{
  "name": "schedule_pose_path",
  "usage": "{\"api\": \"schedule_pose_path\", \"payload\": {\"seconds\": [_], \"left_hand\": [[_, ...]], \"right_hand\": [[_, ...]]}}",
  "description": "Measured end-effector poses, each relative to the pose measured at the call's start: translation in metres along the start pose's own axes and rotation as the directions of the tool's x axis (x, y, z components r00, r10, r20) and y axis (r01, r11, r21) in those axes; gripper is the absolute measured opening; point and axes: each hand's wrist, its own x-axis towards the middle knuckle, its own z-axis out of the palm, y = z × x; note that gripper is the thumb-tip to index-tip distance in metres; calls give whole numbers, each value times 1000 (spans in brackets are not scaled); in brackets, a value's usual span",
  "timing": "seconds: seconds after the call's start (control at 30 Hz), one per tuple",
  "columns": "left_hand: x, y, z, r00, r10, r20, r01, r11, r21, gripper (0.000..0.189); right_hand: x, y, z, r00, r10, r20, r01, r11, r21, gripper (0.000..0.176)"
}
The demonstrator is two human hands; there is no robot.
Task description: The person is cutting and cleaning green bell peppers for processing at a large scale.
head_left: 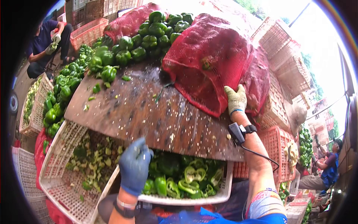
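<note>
My right hand point(236, 99), in a pale knit glove, grips the edge of a red mesh sack point(209, 59) by its open mouth. The sack lies on a wet wooden board point(130, 106) strewn with pale seeds. My left hand point(135, 166), in a blue glove, hovers over the board's near edge with its fingers curled; it is slightly blurred, and what it holds, if anything, cannot be made out. Below the board, a white crate point(186, 201) holds halved green peppers point(190, 184). Whole green peppers point(149, 41) are piled at the board's back.
A second white crate point(56, 175) at lower left holds pepper cores and scraps point(93, 160). More green peppers point(65, 89) lie along the left side. Stacked plastic crates point(276, 108) stand at right. One person point(48, 37) sits at left, another point(328, 164) at far right.
</note>
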Motion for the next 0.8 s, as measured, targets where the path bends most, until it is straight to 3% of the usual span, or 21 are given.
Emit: {"api": "schedule_pose_path", "payload": {"seconds": [0.07,0.1,0.13,0.17,0.2,0.27,0.3,0.33,0.37,0.4,0.43,0.47,0.5,0.53,0.6,0.7,0.77,0.8], "left_hand": [[-8,0,1,997,-82,6,82,996,22,38],[-10,-12,0,992,-120,28,118,991,59,41],[-12,-26,4,976,-216,10,216,976,5,43],[-16,-30,2,950,-307,60,307,952,7,45],[-12,-30,2,944,-317,86,315,948,39,43],[-5,-31,11,939,-325,110,320,945,64,41],[-3,-30,16,939,-327,107,321,945,69,41],[-1,-26,20,941,-323,100,317,945,75,41],[1,-20,24,934,-347,85,345,938,38,41],[-2,-25,25,884,-461,78,462,887,-2,44],[-4,-31,29,820,-567,79,572,819,-47,48],[-2,-29,31,824,-563,63,566,821,-68,48],[-1,-25,34,828,-558,53,561,823,-92,49],[0,-19,38,830,-555,52,557,822,-116,50],[5,-12,45,926,-377,4,377,926,11,48],[20,-20,50,985,-170,-6,169,975,147,49],[20,-36,51,995,-98,20,92,972,217,52],[32,-38,50,995,-95,36,86,975,203,54]], "right_hand": [[38,-3,21,993,20,-119,-22,1000,-21,82],[46,-17,17,994,-101,-33,103,994,34,57],[64,-22,21,968,98,229,-154,958,241,44],[72,-18,30,822,239,517,-455,821,345,31],[82,-10,38,811,248,529,-448,845,292,17],[90,-13,34,790,190,582,-344,924,165,9],[95,-11,30,755,178,632,-275,960,58,8],[101,-3,21,684,-169,710,299,952,-62,6],[104,-1,7,522,-336,784,610,789,-68,7],[106,1,-7,329,-482,812,846,533,-26,8],[101,-8,-25,226,-533,816,896,443,41,14],[80,-41,-44,563,-227,795,485,869,-96,11],[64,-68,-62,617,33,786,177,968,-180,12],[49,-94,-80,627,291,723,-148,955,-257,14],[39,-129,-102,555,400,729,-170,913,-371,24],[27,-161,-111,442,249,862,-75,968,-241,21],[18,-193,-109,248,284,926,22,954,-299,19],[13,-195,-104,134,231,964,327,908,-263,19]]}}
